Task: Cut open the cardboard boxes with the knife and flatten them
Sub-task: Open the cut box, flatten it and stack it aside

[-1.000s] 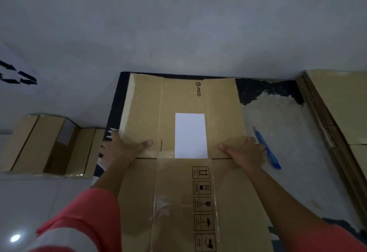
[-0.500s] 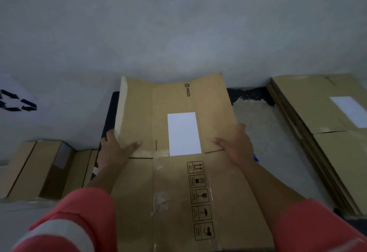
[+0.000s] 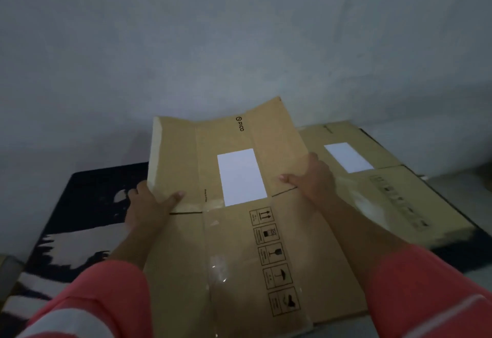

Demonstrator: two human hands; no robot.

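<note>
Swung rightward off the mat, flattened box (image 3: pixel 234 231) is gripped edgewise by left hand (image 3: pixel 149 204) and right hand (image 3: pixel 311 177), presumably bound for pile (image 3: pixel 394 185).

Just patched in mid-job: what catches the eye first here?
A flattened cardboard box fills the centre, its far end tilted up, with a white label on top. The left hand and right hand grip its side edges. Behind it on the right lies another flattened box.
</note>
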